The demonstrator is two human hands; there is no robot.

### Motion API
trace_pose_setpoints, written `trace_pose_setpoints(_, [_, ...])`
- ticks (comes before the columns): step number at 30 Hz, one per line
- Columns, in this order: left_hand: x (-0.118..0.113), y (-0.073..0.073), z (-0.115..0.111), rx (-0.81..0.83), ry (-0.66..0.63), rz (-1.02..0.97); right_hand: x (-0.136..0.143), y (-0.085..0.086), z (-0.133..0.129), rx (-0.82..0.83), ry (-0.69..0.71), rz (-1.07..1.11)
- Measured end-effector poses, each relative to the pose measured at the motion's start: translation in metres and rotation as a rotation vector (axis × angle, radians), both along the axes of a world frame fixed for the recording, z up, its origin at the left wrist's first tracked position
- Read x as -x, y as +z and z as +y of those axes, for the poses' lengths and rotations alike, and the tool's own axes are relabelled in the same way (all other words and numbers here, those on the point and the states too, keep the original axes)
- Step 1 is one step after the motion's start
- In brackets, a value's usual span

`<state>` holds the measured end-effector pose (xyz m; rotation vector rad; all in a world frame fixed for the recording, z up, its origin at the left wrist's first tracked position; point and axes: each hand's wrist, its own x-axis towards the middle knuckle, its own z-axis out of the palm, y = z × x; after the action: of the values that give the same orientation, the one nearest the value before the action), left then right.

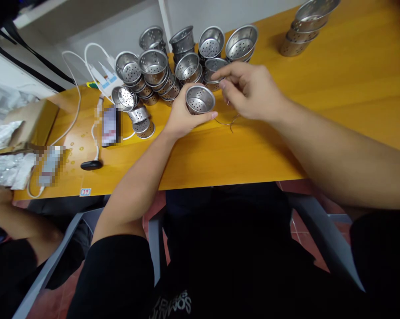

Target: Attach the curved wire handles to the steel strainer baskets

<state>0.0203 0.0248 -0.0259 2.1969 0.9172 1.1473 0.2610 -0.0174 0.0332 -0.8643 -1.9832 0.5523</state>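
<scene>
My left hand is wrapped round a perforated metal cup, its open top facing up and toward me. To its right, my right hand is raised with thumb and index finger close together; whatever they hold is too small to make out. A thin wire shows below that hand, on or just over the wooden table. Stacks of similar perforated cups stand right behind both hands, and one cup is partly hidden by my right fingers.
At the back right stands another cup stack. On the left are a phone, a second device, a black object, white cables, a power strip and a cardboard box. Another person's arm is at the lower left.
</scene>
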Motion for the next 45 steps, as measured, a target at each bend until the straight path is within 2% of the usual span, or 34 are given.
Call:
trace_pose_setpoints(8, [-0.003, -0.01, 0.004, -0.041, 0.025, -0.009, 0.015, -0.002, -0.008, 0.051, -0.004, 0.158])
trace_pose_setpoints(14, [-0.005, -0.01, -0.001, -0.03, -0.023, 0.004, 0.019, -0.001, -0.008, 0.206, 0.119, 0.249])
trace_pose_setpoints(19, [-0.005, -0.011, -0.003, -0.063, -0.062, 0.087, 0.02, -0.003, -0.007, 0.291, 0.109, 0.311])
trace_pose_setpoints(28, [-0.005, -0.008, -0.003, -0.056, -0.044, 0.094, 0.023, -0.002, -0.004, 0.235, 0.075, 0.334])
trace_pose_setpoints(35, [-0.008, -0.007, -0.007, -0.041, -0.031, 0.079, 0.026, -0.006, -0.004, 0.232, -0.031, 0.296])
trace_pose_setpoints(40, [-0.011, -0.001, -0.014, -0.028, 0.03, 0.082, 0.026, -0.011, -0.003, 0.261, 0.065, 0.283])
trace_pose_setpoints(45, [-0.011, 0.001, -0.016, -0.036, 0.002, 0.067, 0.024, -0.002, -0.006, 0.281, 0.046, 0.255])
